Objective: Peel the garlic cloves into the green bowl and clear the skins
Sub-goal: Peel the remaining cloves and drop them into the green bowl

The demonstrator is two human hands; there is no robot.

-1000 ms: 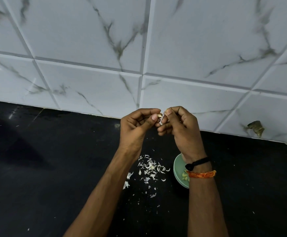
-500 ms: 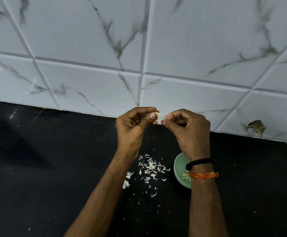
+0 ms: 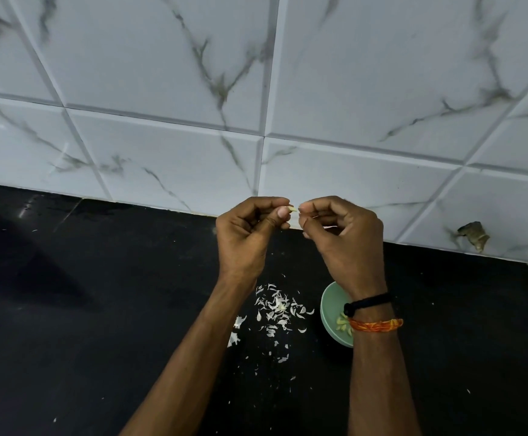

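Observation:
Raised in front of the tiled wall, my left hand (image 3: pixel 247 237) pinches a small pale garlic clove (image 3: pixel 293 209) between thumb and forefinger. My right hand (image 3: pixel 344 240) is just to its right, fingers curled, thumb and forefinger pinched together at the clove's tip; whether they hold a bit of skin I cannot tell. Below on the black counter lies a scatter of white garlic skins (image 3: pixel 277 309). The green bowl (image 3: pixel 330 313) sits right of the skins, partly hidden by my right wrist, with a few peeled cloves (image 3: pixel 343 324) inside.
The black counter (image 3: pixel 99 309) runs to a white marble-look tiled wall (image 3: pixel 256 89). A chipped spot (image 3: pixel 473 236) marks the wall's base at the right. Small skin flecks dot the counter further out.
My right hand has turned and drawn slightly right of the clove, so the two hands are a little further apart. The left hand stays raised with the clove.

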